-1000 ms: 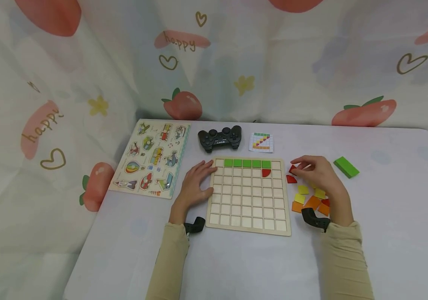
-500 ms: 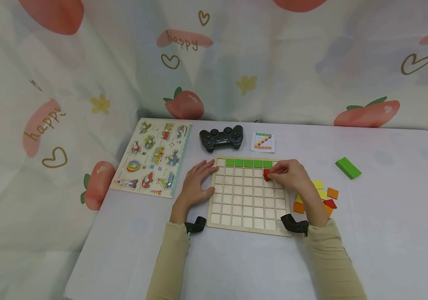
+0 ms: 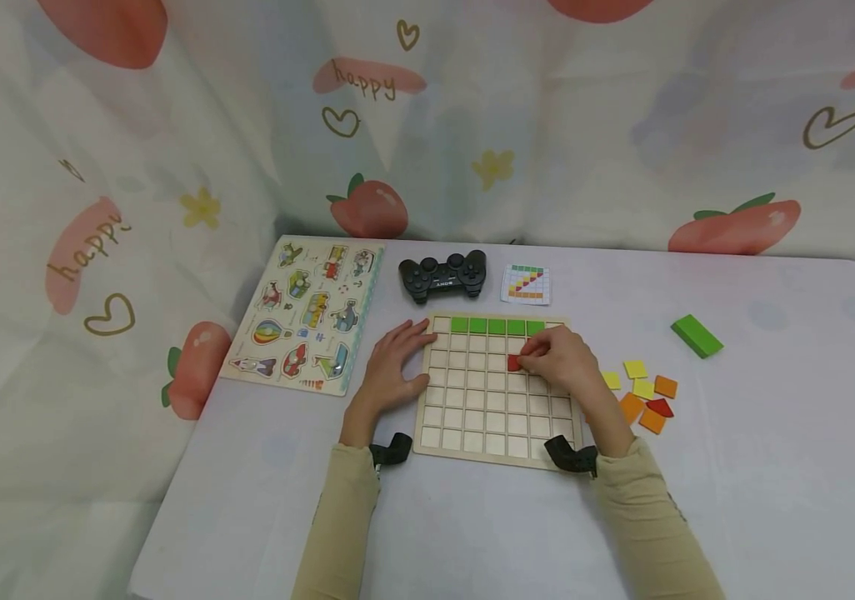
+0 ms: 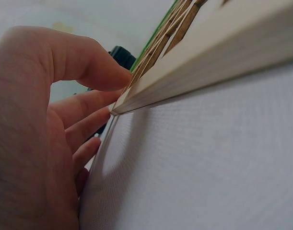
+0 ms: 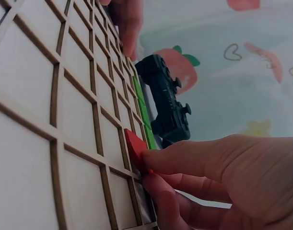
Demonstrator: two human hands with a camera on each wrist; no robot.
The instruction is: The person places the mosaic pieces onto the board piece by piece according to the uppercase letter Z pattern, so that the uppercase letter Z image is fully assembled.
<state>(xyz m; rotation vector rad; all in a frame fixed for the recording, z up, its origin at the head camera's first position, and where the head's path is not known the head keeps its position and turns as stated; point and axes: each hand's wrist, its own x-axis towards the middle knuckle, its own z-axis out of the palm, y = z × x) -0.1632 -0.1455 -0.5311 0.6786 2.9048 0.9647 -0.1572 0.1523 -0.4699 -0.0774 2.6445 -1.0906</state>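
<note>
My left hand (image 3: 390, 371) rests at the left side of a wooden grid board (image 3: 463, 397), fingers spread, with thumb and fingertips at its edge. In the right wrist view a small red tile (image 5: 135, 149) is pinched between the thumb and fingers of my right hand (image 3: 566, 362). The tile is at a cell in the board's third row, right of the middle. A row of green square tiles (image 3: 497, 327) lines the board's far side. Part of the board's upper right is hidden behind my right hand.
Yellow tiles (image 3: 635, 369), orange tiles (image 3: 665, 387) and a red tile (image 3: 659, 407) lie right of the board. Green blocks (image 3: 697, 336) sit farther right. Behind the board are a black game controller (image 3: 442, 277) and a pattern card (image 3: 526, 285); a picture puzzle (image 3: 300, 317) lies left.
My right hand has moved left from the loose tiles onto the board, carrying a red tile, then slightly farther left and nearer to me. My left hand has stayed at the board's edge.
</note>
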